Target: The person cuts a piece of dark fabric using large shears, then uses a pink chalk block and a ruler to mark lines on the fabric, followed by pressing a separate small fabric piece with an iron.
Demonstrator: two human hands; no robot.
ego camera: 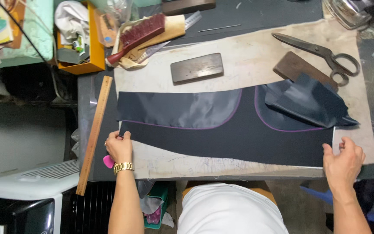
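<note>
Both hands were on the dark fabric panel (239,143) that lay flat across the worktop (87,99). With my left hand (119,146) I pinched its left edge between thumb and fingertips, a gold watch (123,167) on that wrist and a small pink piece of chalk (108,161) lying just under the heel of the palm. With my right hand (343,158) I gripped the right edge the same way, thumb on top, fingers curled around the rim. Both forearms came up from the near edge, well apart, wrists bent slightly inward.

As far as I could judge, the marking was already done: purple curved lines showed on the shiny lining pieces (182,108) laid over the upper part of the panel, and the right-hand one was partly folded over on itself. The panel sat square on the pale pressing cloth (256,65), so what remained looked like straightening or shifting it. The cutting seemed not yet begun along those lines, though I could not be sure.

The scissors (321,54) lay untouched at the far right, a flat metal weight (197,67) rested above the lining, and a wooden ruler (94,132) ran along the left beside my left hand. A brush (137,34) sat farther back.
</note>
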